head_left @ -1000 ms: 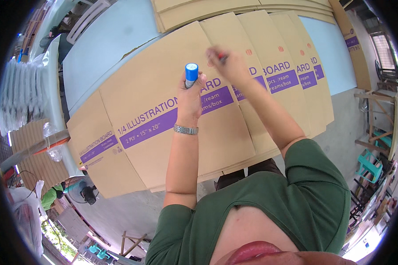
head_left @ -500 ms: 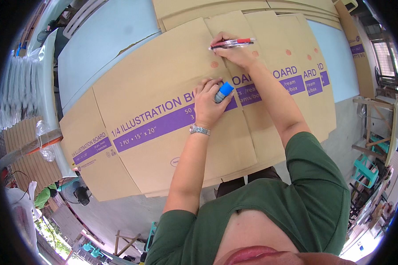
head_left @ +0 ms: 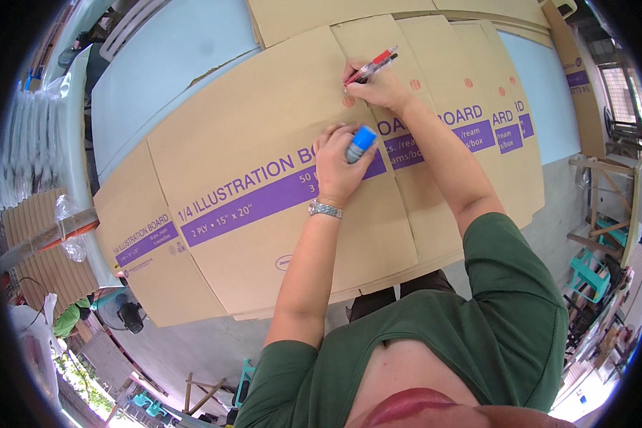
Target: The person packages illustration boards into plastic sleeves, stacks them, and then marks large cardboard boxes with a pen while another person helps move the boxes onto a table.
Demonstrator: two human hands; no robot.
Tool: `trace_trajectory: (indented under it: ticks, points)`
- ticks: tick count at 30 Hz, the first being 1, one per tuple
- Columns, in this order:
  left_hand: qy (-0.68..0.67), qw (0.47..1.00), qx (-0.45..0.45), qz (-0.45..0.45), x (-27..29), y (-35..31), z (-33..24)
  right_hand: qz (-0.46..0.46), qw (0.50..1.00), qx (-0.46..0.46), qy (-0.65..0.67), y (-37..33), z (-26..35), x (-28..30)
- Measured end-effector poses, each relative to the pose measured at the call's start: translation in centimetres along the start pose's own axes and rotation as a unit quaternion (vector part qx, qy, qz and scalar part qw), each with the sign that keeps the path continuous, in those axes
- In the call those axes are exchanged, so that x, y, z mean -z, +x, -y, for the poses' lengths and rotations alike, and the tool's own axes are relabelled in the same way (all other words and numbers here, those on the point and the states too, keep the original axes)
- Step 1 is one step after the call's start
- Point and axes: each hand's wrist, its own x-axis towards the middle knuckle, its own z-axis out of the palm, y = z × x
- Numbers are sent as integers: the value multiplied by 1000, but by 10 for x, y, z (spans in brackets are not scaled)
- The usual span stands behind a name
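Overlapping sheets of flattened cardboard box with purple printing lie fanned across the work surface. My left hand, wearing a silver watch, rests on the top sheet and is closed around a small grey cylinder with a blue end. Above it, my right hand grips what look like two slim pens, one red and one black. Their lower ends are at the cardboard, just above a round reddish mark. Similar marks show on the sheets to the right.
More cardboard is stacked at the far edge. Light-blue table surface shows at left and right. Plastic-wrapped stacks stand at the far left. A teal stool and a wooden frame are on the right.
My right hand has tipped the pens from nearly level to a steeper slant and shifted slightly. My left hand stays about where it was, still holding the cylinder.
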Motion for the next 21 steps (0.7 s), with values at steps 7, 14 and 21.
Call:
trace_trajectory:
  ticks: [7, 14, 21]
  points:
    - [-333, 929, 89, -137, -33, 64, -52, -209, 945, 170, -185, -6, -26, -3]
    - [-334, 937, 35, -92, -51, 74, -53, -240, 885, 217, -333, -4, -25, 5]
    - [-297, 948, 59, -94, -51, 76, -48, -220, 948, 205, -102, 0, -27, -1]
